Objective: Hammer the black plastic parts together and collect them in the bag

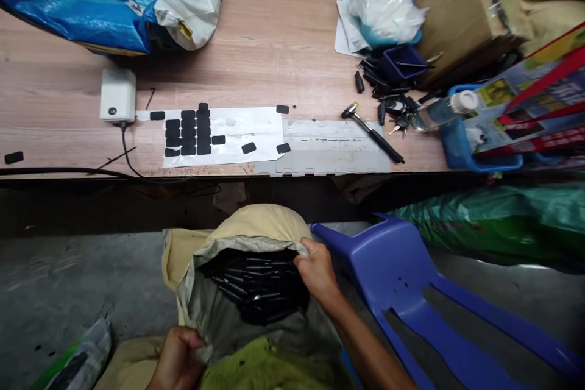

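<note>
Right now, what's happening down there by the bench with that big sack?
A person is holding a woven sack open on the floor, below the wooden workbench. The right hand grips the far rim and the left hand grips the near rim. Inside lies a heap of slim black parts. On the bench, small black pads sit on white paper, with a small hammer nearby. A blue plastic chair stands beside the sack.

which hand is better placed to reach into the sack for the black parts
Probably the right hand: it grips the sack rim right beside the black parts. The left hand clutches the near edge, farther from them.
</note>
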`<state>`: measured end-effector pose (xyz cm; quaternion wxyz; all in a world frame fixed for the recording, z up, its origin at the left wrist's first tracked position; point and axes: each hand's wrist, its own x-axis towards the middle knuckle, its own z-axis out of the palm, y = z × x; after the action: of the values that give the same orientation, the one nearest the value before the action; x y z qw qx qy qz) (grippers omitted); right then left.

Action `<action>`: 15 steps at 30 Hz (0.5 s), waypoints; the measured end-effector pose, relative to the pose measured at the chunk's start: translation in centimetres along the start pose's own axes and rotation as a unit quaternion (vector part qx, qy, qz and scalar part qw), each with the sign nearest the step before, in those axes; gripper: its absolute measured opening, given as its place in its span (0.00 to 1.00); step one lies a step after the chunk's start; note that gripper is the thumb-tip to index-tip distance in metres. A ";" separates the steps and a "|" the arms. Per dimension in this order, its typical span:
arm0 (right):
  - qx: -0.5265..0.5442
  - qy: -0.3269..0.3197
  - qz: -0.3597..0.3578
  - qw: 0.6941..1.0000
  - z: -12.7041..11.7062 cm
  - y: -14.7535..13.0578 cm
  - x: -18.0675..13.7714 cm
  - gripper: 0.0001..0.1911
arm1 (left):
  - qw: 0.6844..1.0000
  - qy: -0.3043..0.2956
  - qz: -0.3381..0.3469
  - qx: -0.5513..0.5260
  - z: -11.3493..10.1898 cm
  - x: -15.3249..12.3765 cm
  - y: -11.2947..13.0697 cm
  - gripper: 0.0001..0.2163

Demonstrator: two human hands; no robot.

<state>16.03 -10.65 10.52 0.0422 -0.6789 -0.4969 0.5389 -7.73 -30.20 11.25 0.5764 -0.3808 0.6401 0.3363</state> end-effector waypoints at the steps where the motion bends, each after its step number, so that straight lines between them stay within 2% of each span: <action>1: -0.023 0.002 -0.002 1.000 0.4 0.0 0.4 0.04 | 1.000 -0.002 -0.003 -0.003 0.2 0.6 -0.1 0.27; 5: -0.109 0.002 0.000 0.994 1.1 -0.7 1.9 0.06 | 0.999 -0.005 0.022 -0.032 1.5 2.8 -0.6 0.25; 9: -0.213 -0.025 0.022 0.977 2.0 -1.0 5.1 0.06 | 0.997 -0.009 0.057 -0.045 3.9 5.9 -0.6 0.14; 12: -0.281 -0.048 0.027 0.958 4.0 -0.5 8.0 0.10 | 0.997 0.004 0.043 -0.060 6.3 8.7 -0.2 0.08; 15: -0.319 -0.086 0.003 0.944 6.2 0.2 9.8 0.15 | 0.998 0.007 0.037 -0.054 8.2 10.6 0.2 0.05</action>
<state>10.65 -6.67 1.11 -0.2208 -0.6092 -0.6427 0.4087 -4.42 -24.01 -0.17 0.5372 -0.3900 0.6388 0.3888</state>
